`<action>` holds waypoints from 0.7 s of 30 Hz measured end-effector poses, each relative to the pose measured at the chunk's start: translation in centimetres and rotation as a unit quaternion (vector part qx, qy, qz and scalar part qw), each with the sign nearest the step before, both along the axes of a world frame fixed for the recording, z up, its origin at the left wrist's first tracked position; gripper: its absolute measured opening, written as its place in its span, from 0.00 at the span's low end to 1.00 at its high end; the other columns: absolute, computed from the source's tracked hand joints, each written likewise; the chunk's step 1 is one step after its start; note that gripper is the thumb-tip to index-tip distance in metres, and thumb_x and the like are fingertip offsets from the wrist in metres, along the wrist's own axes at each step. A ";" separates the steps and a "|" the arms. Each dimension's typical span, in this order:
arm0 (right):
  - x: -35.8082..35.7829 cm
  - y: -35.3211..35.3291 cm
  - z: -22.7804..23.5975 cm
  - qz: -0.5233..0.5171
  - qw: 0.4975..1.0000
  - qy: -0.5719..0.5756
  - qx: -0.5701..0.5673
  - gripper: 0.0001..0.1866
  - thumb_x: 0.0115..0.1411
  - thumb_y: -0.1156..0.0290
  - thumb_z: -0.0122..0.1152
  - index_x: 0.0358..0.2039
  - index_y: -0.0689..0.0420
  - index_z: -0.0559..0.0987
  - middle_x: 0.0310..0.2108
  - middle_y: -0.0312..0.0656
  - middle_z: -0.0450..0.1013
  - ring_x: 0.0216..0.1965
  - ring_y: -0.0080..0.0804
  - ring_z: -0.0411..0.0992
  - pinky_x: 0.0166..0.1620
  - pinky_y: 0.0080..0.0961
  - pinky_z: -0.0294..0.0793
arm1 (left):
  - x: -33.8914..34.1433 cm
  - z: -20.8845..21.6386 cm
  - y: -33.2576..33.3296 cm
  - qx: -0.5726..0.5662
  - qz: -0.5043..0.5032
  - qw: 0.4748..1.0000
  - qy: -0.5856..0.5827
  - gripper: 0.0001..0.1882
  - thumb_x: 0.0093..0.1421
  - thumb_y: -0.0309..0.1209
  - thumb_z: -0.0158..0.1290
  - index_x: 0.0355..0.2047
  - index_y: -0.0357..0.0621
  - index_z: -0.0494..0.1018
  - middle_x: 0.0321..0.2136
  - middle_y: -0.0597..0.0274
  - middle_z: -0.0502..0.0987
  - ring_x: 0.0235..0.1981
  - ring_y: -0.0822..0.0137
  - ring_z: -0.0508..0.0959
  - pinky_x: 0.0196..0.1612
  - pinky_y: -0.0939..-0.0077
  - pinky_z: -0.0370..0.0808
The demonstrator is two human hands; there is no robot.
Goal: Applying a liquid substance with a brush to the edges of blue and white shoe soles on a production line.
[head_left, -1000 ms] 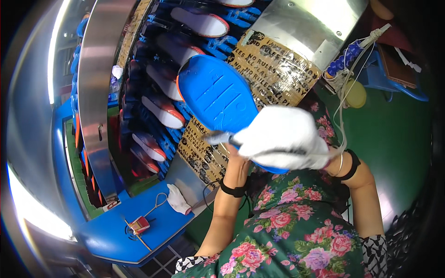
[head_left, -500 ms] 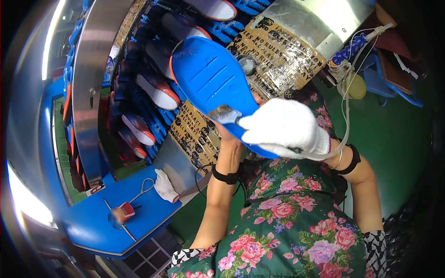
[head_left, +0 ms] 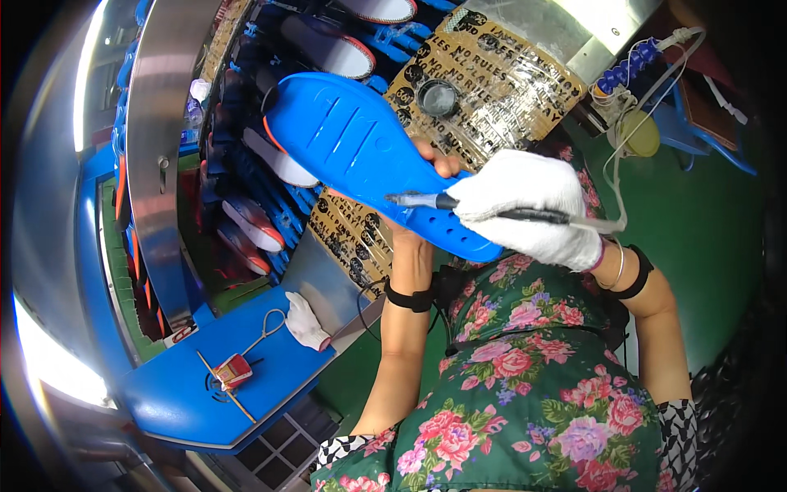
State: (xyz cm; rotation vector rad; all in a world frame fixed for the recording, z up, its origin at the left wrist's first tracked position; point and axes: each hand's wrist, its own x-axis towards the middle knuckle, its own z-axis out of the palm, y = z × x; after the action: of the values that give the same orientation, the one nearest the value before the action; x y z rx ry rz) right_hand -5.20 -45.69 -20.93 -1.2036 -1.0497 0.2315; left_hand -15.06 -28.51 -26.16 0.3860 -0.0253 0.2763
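A blue shoe sole (head_left: 336,131) with an orange edge lies across my bare left hand (head_left: 443,161). Fingers of that hand curl over its far edge, while the palm is hidden underneath. In a white knit glove, my right hand (head_left: 525,205) grips a brush (head_left: 420,200) with a dark handle and a pale tube at its rear end. The bristles touch the sole's narrow middle, near the end with several holes. The sole's surface looks wet and shiny.
Shoe uppers (head_left: 332,49) with white undersides stand on blue racks beyond the sole. A round dark cup (head_left: 437,98) sits on a taped cardboard sheet (head_left: 484,78). On the blue ledge (head_left: 172,402) at left lie a white glove (head_left: 307,321) and a small red box (head_left: 234,373).
The sole has shifted left and lies flatter. My right hand has turned, so the brush handle now shows, and the bristles have moved slightly along the sole.
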 end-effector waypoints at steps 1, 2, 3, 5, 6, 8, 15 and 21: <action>0.0 -0.2 0.3 -0.027 0.997 -0.073 -0.015 0.09 0.48 0.76 0.73 0.33 0.54 0.87 0.34 0.42 0.82 0.32 0.36 0.80 0.37 0.30 0.79 | 0.1 0.1 0.1 0.001 0.000 1.000 0.000 0.62 0.43 0.86 0.40 0.47 0.30 0.70 0.36 0.40 0.79 0.41 0.47 0.78 0.46 0.51 0.78; -0.4 -0.2 0.0 -0.026 0.993 -0.114 0.011 0.10 0.48 0.76 0.73 0.34 0.53 0.87 0.35 0.42 0.82 0.32 0.36 0.80 0.36 0.30 0.79 | 0.2 0.2 0.1 0.002 0.001 1.000 0.000 0.61 0.44 0.85 0.41 0.47 0.30 0.70 0.36 0.40 0.79 0.41 0.47 0.78 0.46 0.52 0.77; -0.7 -0.2 -0.2 -0.026 0.987 -0.155 0.036 0.11 0.49 0.75 0.73 0.35 0.53 0.86 0.35 0.42 0.82 0.33 0.36 0.79 0.36 0.30 0.79 | 0.2 0.2 0.2 0.002 0.001 1.000 0.000 0.60 0.45 0.84 0.42 0.46 0.30 0.70 0.35 0.40 0.79 0.42 0.47 0.77 0.47 0.52 0.77; -1.0 -0.1 -0.3 0.009 0.998 -0.055 0.036 0.09 0.48 0.76 0.73 0.33 0.54 0.86 0.35 0.42 0.82 0.33 0.35 0.80 0.37 0.30 0.79 | 0.2 -0.1 0.8 0.022 -0.006 1.000 -0.005 0.60 0.45 0.84 0.41 0.46 0.30 0.70 0.35 0.41 0.79 0.42 0.48 0.78 0.50 0.52 0.76; -1.1 0.0 -0.4 0.043 0.998 0.045 0.033 0.08 0.48 0.77 0.73 0.31 0.55 0.86 0.34 0.42 0.82 0.34 0.34 0.80 0.38 0.29 0.80 | 0.2 -0.6 1.1 0.009 -0.002 1.000 -0.026 0.60 0.44 0.84 0.42 0.46 0.30 0.70 0.36 0.42 0.79 0.43 0.49 0.78 0.51 0.52 0.75; -1.3 -0.1 -0.3 0.039 0.985 0.170 -0.005 0.07 0.48 0.81 0.73 0.28 0.56 0.85 0.32 0.43 0.82 0.35 0.33 0.81 0.39 0.28 0.80 | 0.7 0.0 0.3 -0.034 0.003 0.996 -0.078 0.61 0.42 0.84 0.44 0.48 0.30 0.70 0.38 0.42 0.79 0.45 0.49 0.78 0.52 0.51 0.75; -1.2 -0.9 -0.6 0.046 0.998 -0.043 0.017 0.09 0.48 0.75 0.73 0.32 0.55 0.86 0.35 0.42 0.82 0.34 0.38 0.79 0.37 0.31 0.78 | 0.1 -0.8 2.2 -0.026 -0.058 0.995 -0.077 0.61 0.40 0.83 0.47 0.51 0.33 0.69 0.40 0.42 0.78 0.52 0.45 0.76 0.57 0.48 0.75; -0.9 -1.3 -0.9 -0.005 0.995 -0.100 0.010 0.12 0.47 0.76 0.73 0.36 0.55 0.86 0.36 0.42 0.82 0.33 0.37 0.79 0.35 0.31 0.78 | -0.5 -1.6 3.2 -0.013 -0.011 0.999 -0.051 0.59 0.42 0.82 0.47 0.51 0.34 0.69 0.40 0.43 0.78 0.51 0.45 0.76 0.56 0.49 0.75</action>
State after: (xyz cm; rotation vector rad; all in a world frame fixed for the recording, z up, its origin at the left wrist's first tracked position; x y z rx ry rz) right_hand -6.11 -46.98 -21.81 -1.2316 -1.2152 0.0926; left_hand -15.56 -25.31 -27.76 0.3447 -0.1264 0.2749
